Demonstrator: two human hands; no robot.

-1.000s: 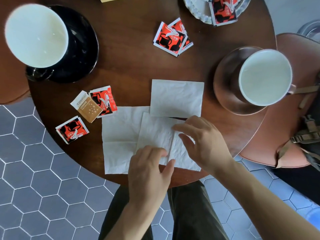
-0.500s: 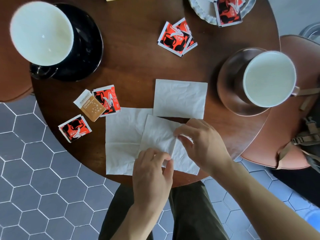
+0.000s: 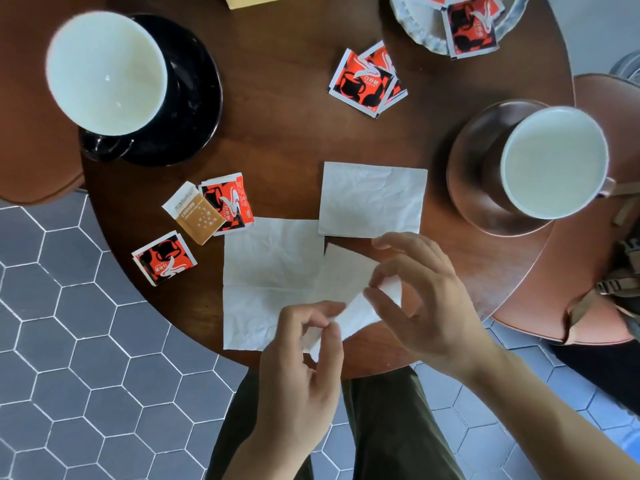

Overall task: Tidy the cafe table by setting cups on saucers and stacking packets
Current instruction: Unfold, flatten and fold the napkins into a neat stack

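Lifting a thin white paper napkin (image 3: 349, 292) off the near edge of the round dark wooden table (image 3: 287, 133), just above a larger unfolded white napkin (image 3: 270, 271). Pinching its lower corner between thumb and forefinger of the left hand (image 3: 304, 355); pinching the upper right edge with the right hand (image 3: 426, 299). Risking a tear, judging by such flimsy tissue being pulled two ways. Possibly dragging the napkin underneath toward the table edge and over it. Possibly brushing the folded white napkin (image 3: 372, 199) lying just beyond.

Lying flat half a second ago, now curling up and folding over between raised fingers. Not moving: red-and-black sugar packets (image 3: 367, 81) still scattered, white-lined black cup (image 3: 107, 72) still sitting on its black saucer (image 3: 194, 98).
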